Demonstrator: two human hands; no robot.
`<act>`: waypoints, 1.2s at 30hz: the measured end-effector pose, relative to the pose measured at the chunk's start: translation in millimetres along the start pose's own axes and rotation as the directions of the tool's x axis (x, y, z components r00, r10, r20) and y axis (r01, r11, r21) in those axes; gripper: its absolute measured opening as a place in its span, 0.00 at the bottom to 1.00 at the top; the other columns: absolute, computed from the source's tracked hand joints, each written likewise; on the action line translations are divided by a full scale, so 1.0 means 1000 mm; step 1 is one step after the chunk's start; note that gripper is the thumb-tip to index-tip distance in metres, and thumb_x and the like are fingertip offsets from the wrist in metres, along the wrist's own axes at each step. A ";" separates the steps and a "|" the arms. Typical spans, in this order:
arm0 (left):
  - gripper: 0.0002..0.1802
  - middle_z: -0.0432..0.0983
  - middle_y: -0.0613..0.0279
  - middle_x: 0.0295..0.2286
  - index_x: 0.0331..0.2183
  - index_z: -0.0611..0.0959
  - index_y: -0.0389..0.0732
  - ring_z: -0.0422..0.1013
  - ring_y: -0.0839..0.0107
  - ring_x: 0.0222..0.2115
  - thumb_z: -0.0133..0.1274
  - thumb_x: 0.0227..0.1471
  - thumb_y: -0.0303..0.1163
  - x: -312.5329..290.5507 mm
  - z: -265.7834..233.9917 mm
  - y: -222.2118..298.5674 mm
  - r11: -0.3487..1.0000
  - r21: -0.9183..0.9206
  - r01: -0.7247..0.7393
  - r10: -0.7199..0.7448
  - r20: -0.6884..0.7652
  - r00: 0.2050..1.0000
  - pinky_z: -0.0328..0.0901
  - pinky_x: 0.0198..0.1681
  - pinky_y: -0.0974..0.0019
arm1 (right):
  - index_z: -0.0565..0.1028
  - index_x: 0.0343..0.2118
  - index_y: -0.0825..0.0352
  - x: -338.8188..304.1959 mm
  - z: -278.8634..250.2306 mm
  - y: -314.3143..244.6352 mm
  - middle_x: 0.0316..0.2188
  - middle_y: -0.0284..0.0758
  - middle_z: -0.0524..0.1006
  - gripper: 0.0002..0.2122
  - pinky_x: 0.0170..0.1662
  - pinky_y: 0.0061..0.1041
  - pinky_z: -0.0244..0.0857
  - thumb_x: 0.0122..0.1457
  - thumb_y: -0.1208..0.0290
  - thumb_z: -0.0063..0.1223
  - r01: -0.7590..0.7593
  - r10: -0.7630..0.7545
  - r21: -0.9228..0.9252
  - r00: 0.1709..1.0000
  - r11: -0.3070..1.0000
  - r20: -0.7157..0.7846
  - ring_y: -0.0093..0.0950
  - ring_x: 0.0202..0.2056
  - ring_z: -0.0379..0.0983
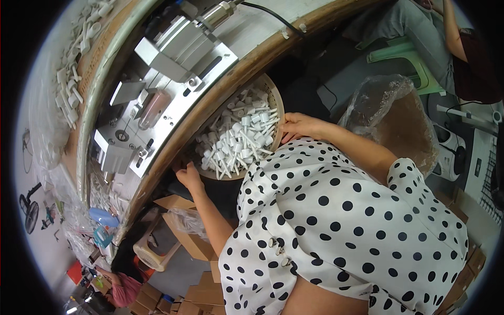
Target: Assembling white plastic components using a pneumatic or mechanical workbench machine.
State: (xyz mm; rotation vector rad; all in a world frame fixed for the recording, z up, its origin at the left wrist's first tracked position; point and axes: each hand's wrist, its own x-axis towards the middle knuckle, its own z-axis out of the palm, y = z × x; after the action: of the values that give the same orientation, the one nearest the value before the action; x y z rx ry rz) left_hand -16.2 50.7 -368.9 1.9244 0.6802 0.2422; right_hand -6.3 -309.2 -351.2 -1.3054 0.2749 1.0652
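Round basket (pixel 278 101) heaped with white stemmed caps (pixel 236 139), situated between the wooden table edge (pixel 255 65) and the person's dotted shirt (pixel 336 210). The right hand (pixel 302 125) holds the basket's rim, fingers bent against it; the left hand (pixel 190 177) lies at the opposite side, its fingertips hidden, so how far they close cannot be told. On the table, a metal fixture (pixel 176 100) bears a translucent pinkish piece (pixel 155 109).
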 end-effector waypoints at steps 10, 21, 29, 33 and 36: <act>0.21 0.69 0.60 0.37 0.45 0.67 0.32 0.66 0.73 0.35 0.49 0.48 0.24 -0.038 0.007 0.015 0.984 -0.064 0.163 -0.166 -0.041 0.985 0.61 0.38 0.72 | 0.74 0.33 0.68 0.085 -0.064 -0.056 0.25 0.36 0.76 0.10 0.23 0.18 0.66 0.52 0.68 0.46 0.255 -0.352 -0.299 0.872 0.919 -0.339 0.22 0.23 0.73; 0.16 0.73 0.56 0.30 0.38 0.74 0.30 0.68 0.69 0.28 0.50 0.48 0.30 0.027 -0.005 -0.002 0.989 0.018 0.147 -0.148 0.086 0.985 0.61 0.29 0.69 | 0.65 0.34 0.70 0.011 0.013 0.011 0.26 0.41 0.74 0.09 0.22 0.23 0.69 0.59 0.68 0.39 0.031 -0.036 -0.022 0.966 0.999 -0.255 0.28 0.24 0.75; 0.19 0.72 0.42 0.36 0.37 0.75 0.27 0.70 0.56 0.35 0.50 0.48 0.33 0.038 0.006 0.003 0.907 0.400 -0.129 0.106 0.079 0.991 0.62 0.35 0.60 | 0.73 0.30 0.74 0.008 0.005 0.007 0.27 0.41 0.77 0.13 0.37 0.28 0.66 0.54 0.65 0.46 0.045 -0.061 -0.232 0.996 0.972 -0.063 0.32 0.32 0.74; 0.19 0.71 0.37 0.36 0.36 0.75 0.26 0.70 0.53 0.35 0.50 0.48 0.34 0.007 0.020 0.047 0.851 0.489 -0.192 0.155 0.117 0.981 0.62 0.36 0.58 | 0.76 0.31 0.70 0.019 0.015 0.005 0.28 0.41 0.77 0.16 0.38 0.29 0.65 0.52 0.59 0.48 0.096 -0.102 -0.432 0.995 0.897 0.009 0.32 0.33 0.74; 0.18 0.72 0.35 0.34 0.34 0.76 0.25 0.70 0.50 0.34 0.51 0.47 0.33 0.008 0.023 0.042 0.810 0.442 -0.385 0.359 0.145 0.922 0.62 0.35 0.58 | 0.77 0.30 0.68 0.026 0.018 0.006 0.27 0.40 0.77 0.17 0.37 0.30 0.65 0.50 0.55 0.49 0.150 -0.137 -0.480 0.989 0.865 0.062 0.33 0.32 0.73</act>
State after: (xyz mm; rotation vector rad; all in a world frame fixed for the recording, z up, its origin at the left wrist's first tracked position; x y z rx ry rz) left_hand 15.7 25.1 -343.0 2.5182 0.3277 0.2877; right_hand -4.3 -281.8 -368.0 -1.7286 -0.1229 1.0583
